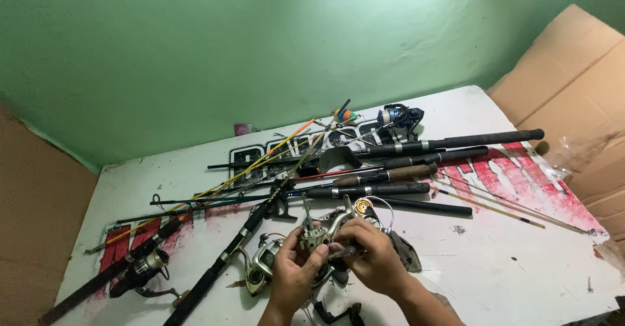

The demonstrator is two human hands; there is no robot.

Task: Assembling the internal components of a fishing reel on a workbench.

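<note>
My left hand (294,275) and my right hand (372,261) meet low in the middle of the head view, over a white table (495,261). Together they grip a silver spinning reel (325,231), its body between the fingertips and its wire bail arm curving off to the right. My right fingers pinch a small dark part against the reel. A second silver reel (262,267) lies just left of my left hand, partly hidden by it. A black crank handle (338,314) lies on the table below my hands.
Several fishing rods with dark handles (416,147) lie fanned across the table behind my hands, with thin yellow and orange rod tips (260,160). A blue reel (398,115) sits at the back, a black reel (144,267) at the left. Cardboard (573,85) leans at the right; a green wall stands behind.
</note>
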